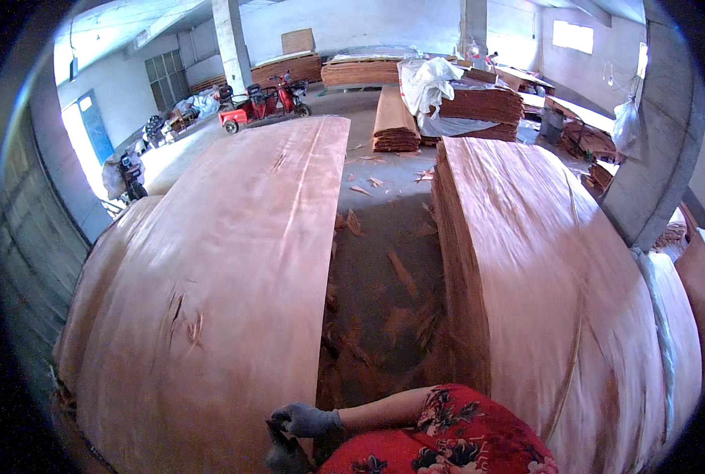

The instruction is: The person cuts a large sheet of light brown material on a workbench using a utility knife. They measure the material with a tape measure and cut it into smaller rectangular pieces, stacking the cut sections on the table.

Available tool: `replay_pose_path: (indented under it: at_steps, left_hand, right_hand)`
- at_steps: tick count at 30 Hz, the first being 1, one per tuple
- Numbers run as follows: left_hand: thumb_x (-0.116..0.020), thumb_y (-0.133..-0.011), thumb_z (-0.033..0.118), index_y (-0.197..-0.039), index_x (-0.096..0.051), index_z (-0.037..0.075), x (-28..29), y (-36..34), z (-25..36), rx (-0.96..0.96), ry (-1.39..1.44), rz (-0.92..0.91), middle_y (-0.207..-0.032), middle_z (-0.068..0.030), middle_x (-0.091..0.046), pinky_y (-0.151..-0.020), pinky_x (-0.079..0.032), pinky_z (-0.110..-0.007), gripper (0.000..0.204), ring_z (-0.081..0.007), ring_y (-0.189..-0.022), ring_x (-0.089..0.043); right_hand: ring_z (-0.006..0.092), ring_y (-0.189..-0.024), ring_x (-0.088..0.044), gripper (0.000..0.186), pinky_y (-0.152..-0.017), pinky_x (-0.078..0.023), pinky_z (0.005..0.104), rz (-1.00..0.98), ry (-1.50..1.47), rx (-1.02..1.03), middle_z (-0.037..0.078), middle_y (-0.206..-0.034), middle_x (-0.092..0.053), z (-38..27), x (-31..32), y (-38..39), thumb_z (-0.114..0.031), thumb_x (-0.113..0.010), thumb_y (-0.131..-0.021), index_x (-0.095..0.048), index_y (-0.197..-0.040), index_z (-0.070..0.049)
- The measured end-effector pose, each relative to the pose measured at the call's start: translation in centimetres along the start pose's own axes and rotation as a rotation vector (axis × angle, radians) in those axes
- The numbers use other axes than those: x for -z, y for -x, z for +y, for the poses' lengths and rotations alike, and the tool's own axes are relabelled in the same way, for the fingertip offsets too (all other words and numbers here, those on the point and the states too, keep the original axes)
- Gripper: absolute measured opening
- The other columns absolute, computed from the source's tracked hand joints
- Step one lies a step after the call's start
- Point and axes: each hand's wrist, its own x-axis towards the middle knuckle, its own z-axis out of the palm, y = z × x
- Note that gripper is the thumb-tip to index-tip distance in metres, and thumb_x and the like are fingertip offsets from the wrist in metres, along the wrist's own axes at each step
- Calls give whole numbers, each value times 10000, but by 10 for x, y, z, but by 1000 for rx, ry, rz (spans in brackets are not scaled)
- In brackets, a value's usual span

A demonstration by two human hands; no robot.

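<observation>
Both my hands wear dark grey gloves and are close together at the near right edge of the left stack of wood veneer sheets (218, 261). My right hand (309, 420) reaches leftward from a red floral sleeve, its fingers curled and closed. What they hold, if anything, is too small to make out. Just below it, my left hand (287, 454) is dark and partly cut off by the lower rim, so its fingers cannot be read. The top veneer sheet is pale pinkish brown, with torn splits left of centre and a long crease toward the far end.
A second tall veneer stack (542, 261) stands to the right across a narrow aisle (384, 316) strewn with wood scraps. Farther off are a red three-wheeled cart (261, 107), more veneer piles (479, 110) under white plastic sheeting, and a concrete pillar (660, 150) at right.
</observation>
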Motion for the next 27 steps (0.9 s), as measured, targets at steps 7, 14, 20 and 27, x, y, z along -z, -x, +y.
replay_pose_path:
  at_steps: [7,14,20,27]
  left_hand:
    - [-510,-857,205,-1370,-307,43,-2,2,-13,53,-38,-14,-626,-88,-499,-462,-395,-385,574,-249,-517,-498]
    - [-498,-873,236,-1396,-271,70,-2,10,-45,155,-26,-56,-634,-53,-483,-466,-390,-369,593,-203,-516,-483]
    - [-468,-902,249,-1407,-274,89,-2,31,-72,66,-301,228,-561,15,-419,-419,-352,-324,564,-130,-458,-429]
    - [-511,-872,293,-1297,-444,57,9,57,-59,214,-418,35,-567,5,-446,-419,-323,-305,491,-132,-488,-454]
  right_hand:
    - [400,-756,-539,236,-637,-437,423,71,661,483,145,-736,-557,-39,11,-18,-154,-637,-668,-568,-872,-56]
    - [168,-515,-504,275,-454,-407,309,-173,-501,-322,49,-632,-528,-57,-1,-18,-351,-542,-853,-602,-874,-83]
    - [107,-508,-456,322,-445,-379,247,-152,-531,-288,0,-641,-512,-72,-22,-15,-370,-507,-893,-602,-880,-63]
    - [212,-691,-603,156,-629,-466,323,126,-36,76,144,-765,-620,-51,-61,-16,-188,-570,-825,-617,-835,-40]
